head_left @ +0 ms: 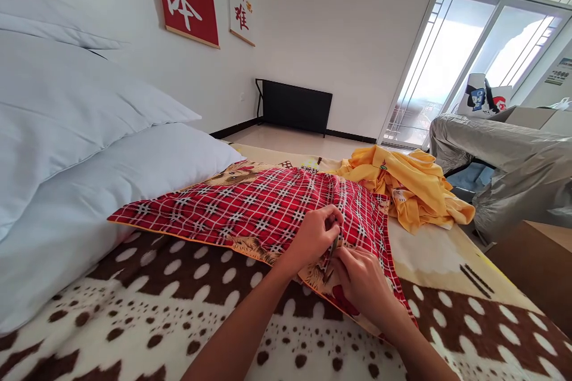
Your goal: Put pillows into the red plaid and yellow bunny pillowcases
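Observation:
A red plaid cloth piece (268, 199) with orange edging and a printed animal pattern lies spread on the bed. My left hand (313, 233) is over its near part, thumb and fingers closed in a pinch. A thin dark strip (331, 256) runs down from those fingertips towards the right hand; its exact kind is unclear. Just right of it and lower, my right hand (363, 278) has its fingers bent and pressed together on the cloth near the strip's lower part. What lies under the right fingertips is hidden.
White pillows (89, 107) are stacked on the left. A patterned blanket (214, 309) covers the bed. Crumpled yellow fabric (402, 181) lies beyond the plaid cloth. A cardboard box (531, 268) and plastic-wrapped furniture (504, 137) stand at the right; a black panel (295, 106) leans by the wall.

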Motion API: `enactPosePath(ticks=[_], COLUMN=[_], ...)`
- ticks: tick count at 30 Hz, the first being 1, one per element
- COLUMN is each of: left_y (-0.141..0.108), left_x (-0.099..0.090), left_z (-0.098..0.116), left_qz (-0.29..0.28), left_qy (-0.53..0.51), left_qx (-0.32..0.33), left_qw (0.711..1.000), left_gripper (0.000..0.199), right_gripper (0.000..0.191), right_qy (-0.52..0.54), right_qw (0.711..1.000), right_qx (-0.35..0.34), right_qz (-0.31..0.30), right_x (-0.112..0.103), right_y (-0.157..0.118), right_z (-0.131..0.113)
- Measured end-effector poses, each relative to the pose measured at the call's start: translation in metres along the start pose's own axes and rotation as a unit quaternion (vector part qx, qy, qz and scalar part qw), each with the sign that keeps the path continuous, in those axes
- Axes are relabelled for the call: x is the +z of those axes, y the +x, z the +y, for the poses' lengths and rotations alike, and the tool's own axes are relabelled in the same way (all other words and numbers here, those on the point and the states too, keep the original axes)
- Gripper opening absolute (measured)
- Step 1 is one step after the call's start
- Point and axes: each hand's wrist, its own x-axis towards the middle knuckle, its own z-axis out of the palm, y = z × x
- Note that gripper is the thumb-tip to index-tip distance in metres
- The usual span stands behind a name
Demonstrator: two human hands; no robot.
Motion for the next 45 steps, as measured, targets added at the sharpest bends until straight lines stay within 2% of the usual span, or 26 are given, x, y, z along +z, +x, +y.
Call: enactPosePath(ticks=[8,15,23,27,29,32,34,37,40,42,45], left_y=[-0.004,-0.005,-0.006,-0.012,-0.015,-0.020,-0.023,-0.027,-0.033,-0.039,-0.047], left_x=[0.002,0.002,0.001,-0.005,-0.009,-0.012,-0.010,0.000,0.018,0.031,0.048], left_z=[0.006,0.010,0.014,0.023,0.029,0.036,0.039,0.039,0.035,0.034,0.038], left_qz=[0.015,0.023,0.029,0.034,0.012,-0.022,-0.028,-0.067,-0.138,-0.186,-0.247], left_qy=[0.004,0.004,0.004,-0.015,-0.012,0.018,0.071,0.195,0.308,0.358,0.397], left_qx=[-0.003,-0.012,-0.006,0.021,0.019,0.011,0.027,0.074,0.127,0.154,0.175], left_qw=[1.000,1.000,1.000,0.999,1.000,1.000,0.997,0.976,0.933,0.902,0.867], left_gripper=[0.011,0.009,0.011,0.014,0.016,0.019,0.018,0.014,0.011,0.008,0.013], right_gripper=[0.023,0.015,0.013,0.016,0.020,0.030,0.036,0.042,0.046,0.049,0.051], right_qy=[0.022,0.155,0.240,0.283,0.274,0.186,0.146,0.147,0.182,0.207,0.205], right_qw=[0.996,0.969,0.945,0.940,0.946,0.955,0.948,0.943,0.946,0.944,0.939], right_qx=[-0.027,0.061,0.092,0.101,0.141,0.230,0.275,0.295,0.267,0.256,0.273], right_qz=[-0.086,-0.182,-0.202,-0.163,-0.104,0.019,0.060,0.040,-0.007,-0.034,-0.035], right_x=[0.008,-0.014,-0.019,-0.029,-0.036,-0.044,-0.046,-0.041,-0.025,-0.010,0.006], right_y=[-0.003,0.001,0.003,0.005,0.006,0.005,0.004,0.005,0.007,0.009,0.010], right_z=[-0.018,-0.019,-0.015,-0.004,0.009,0.033,0.046,0.056,0.054,0.052,0.050])
